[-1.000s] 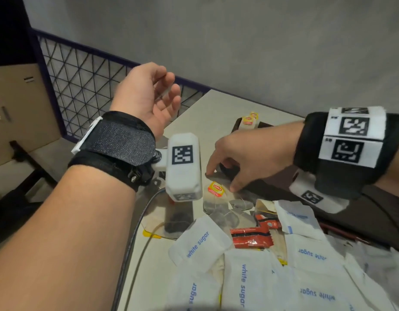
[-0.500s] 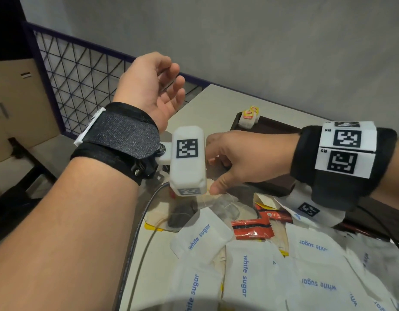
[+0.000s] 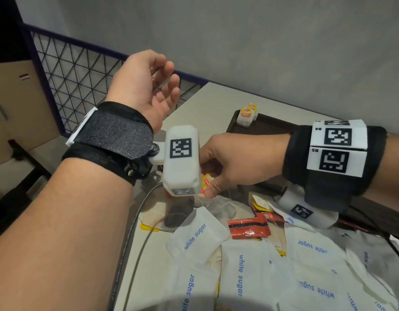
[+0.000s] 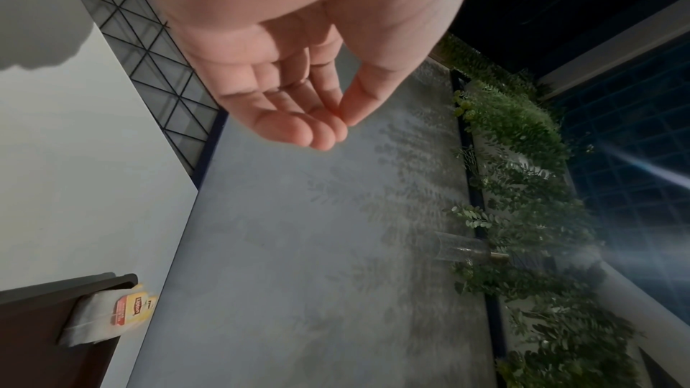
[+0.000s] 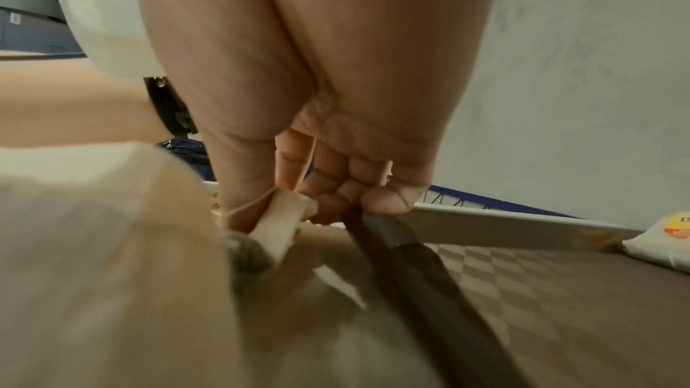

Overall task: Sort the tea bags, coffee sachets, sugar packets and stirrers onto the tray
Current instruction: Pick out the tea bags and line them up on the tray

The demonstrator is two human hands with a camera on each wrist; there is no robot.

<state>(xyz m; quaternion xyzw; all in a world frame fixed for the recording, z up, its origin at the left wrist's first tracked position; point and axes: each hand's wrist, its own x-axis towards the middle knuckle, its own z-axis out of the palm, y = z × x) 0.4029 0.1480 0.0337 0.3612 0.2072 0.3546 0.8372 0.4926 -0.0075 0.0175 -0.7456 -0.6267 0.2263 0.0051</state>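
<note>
"white sugar" reads in blue on the sugar packets (image 3: 243, 272) heaped on the bench (image 3: 194, 104), and a red coffee sachet (image 3: 247, 226) lies among them. The right hand (image 3: 236, 162) pinches a tea bag tag (image 3: 206, 180), yellow with a red label, probably Lipton though half hidden behind the left wrist camera (image 3: 181, 160); its fingers are clamped on it, just above the pile. Two Lipton tea bags (image 3: 246, 116) sit in the far corner of the dark tray (image 3: 274, 126). The left hand (image 3: 144, 86) hovers raised, fingers loosely curled, empty.
</note>
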